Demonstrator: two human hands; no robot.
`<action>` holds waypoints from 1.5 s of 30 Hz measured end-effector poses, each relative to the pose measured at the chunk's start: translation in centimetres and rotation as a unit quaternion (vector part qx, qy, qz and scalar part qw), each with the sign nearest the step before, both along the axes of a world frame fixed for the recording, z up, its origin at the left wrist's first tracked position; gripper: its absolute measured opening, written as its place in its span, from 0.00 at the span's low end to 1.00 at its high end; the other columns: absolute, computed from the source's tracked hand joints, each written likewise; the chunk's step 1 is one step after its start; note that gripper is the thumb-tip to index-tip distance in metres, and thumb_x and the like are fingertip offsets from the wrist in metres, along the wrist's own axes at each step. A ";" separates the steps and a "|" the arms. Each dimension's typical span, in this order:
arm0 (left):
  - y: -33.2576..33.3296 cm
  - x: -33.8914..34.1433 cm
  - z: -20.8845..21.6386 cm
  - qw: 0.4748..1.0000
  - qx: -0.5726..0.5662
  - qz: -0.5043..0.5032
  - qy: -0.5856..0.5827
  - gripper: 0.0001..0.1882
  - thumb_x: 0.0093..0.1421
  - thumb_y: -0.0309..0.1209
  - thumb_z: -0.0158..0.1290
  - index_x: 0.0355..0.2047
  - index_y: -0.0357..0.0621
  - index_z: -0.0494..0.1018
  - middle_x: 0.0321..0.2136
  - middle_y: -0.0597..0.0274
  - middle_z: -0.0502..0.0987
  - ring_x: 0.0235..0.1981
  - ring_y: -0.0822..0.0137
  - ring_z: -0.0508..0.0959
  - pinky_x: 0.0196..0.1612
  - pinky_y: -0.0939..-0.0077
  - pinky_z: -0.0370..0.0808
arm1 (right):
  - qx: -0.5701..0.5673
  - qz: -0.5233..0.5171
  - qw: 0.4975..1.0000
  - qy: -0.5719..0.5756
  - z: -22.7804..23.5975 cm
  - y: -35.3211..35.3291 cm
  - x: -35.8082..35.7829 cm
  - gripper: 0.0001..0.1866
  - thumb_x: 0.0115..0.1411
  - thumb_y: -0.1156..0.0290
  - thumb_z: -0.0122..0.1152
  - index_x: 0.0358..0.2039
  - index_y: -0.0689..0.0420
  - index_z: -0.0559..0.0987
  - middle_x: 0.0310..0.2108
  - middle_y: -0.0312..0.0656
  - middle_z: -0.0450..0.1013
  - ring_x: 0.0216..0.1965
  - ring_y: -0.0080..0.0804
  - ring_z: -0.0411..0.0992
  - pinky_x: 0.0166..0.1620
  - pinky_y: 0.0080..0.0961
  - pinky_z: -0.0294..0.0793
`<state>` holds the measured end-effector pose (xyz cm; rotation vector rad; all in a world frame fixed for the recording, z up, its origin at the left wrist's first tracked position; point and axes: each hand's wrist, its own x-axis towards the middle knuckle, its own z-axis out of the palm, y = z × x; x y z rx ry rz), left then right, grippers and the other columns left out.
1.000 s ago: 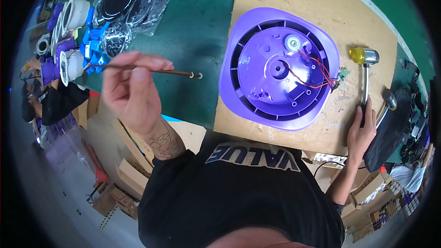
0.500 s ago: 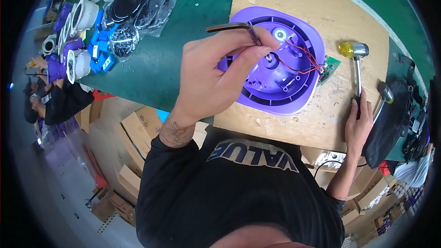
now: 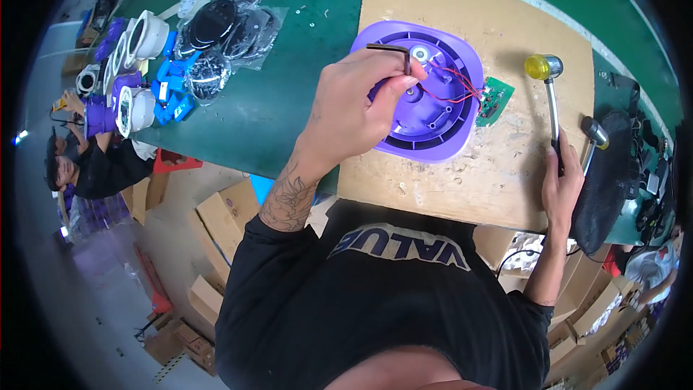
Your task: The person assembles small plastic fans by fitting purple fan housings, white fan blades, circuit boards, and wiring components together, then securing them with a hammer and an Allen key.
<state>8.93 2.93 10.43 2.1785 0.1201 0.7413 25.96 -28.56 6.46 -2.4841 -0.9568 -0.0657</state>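
Observation:
My left hand (image 3: 357,105) pinches an L-shaped hex key (image 3: 390,48) between thumb and fingers, its short leg pointing down over a purple plastic housing (image 3: 462,58). The key's lower tip is hidden by my fingers, so I cannot tell whether it touches anything. Inside the round, ribbed housing are screw posts and a white ring-shaped part (image 3: 419,53). Red wires (image 3: 462,81) run from it to a green circuit board (image 3: 495,101) beside its right edge. My right hand (image 3: 563,184) is closed round the dark grip of a mallet (image 3: 551,105) with a yellow and metal head.
A cardboard sheet (image 3: 433,191) lies under the housing on the green table (image 3: 238,126). A second hammer (image 3: 595,132) and a black mesh bag (image 3: 605,180) lie at right. Bagged black discs (image 3: 214,20), blue parts (image 3: 170,94) and white housings (image 3: 148,35) crowd the far left. A co-worker (image 3: 97,166) is beyond.
The hex key and my left hand have shifted right relative to the housing, and the key's long leg appears shorter. More of the circuit board shows. My right hand still grips the mallet.

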 end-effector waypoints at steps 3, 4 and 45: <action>-0.6 -0.1 0.2 0.997 -0.075 0.001 0.029 0.04 0.56 0.17 0.52 0.32 0.34 0.74 0.30 0.53 0.80 0.30 0.58 0.81 0.34 0.73 0.77 | 0.115 0.024 0.992 0.046 2.7 1.1 -0.8 0.21 0.61 0.79 0.55 0.56 0.62 0.73 0.31 0.47 0.73 0.31 0.29 0.70 0.38 0.22 0.70; -0.8 -0.1 0.3 0.996 -0.083 0.000 0.027 0.04 0.57 0.18 0.51 0.33 0.33 0.74 0.30 0.52 0.80 0.29 0.58 0.82 0.34 0.72 0.77 | 0.103 0.052 0.993 0.024 4.8 1.7 -1.3 0.22 0.61 0.79 0.55 0.56 0.62 0.73 0.30 0.47 0.72 0.30 0.29 0.70 0.37 0.22 0.69; -1.0 -0.6 0.3 0.998 -0.055 -0.023 0.003 0.04 0.59 0.21 0.53 0.34 0.33 0.75 0.29 0.52 0.80 0.30 0.62 0.82 0.35 0.74 0.76 | 0.067 0.215 0.962 -0.153 15.2 6.6 -7.3 0.25 0.59 0.84 0.56 0.59 0.59 0.71 0.29 0.48 0.69 0.26 0.40 0.70 0.32 0.31 0.71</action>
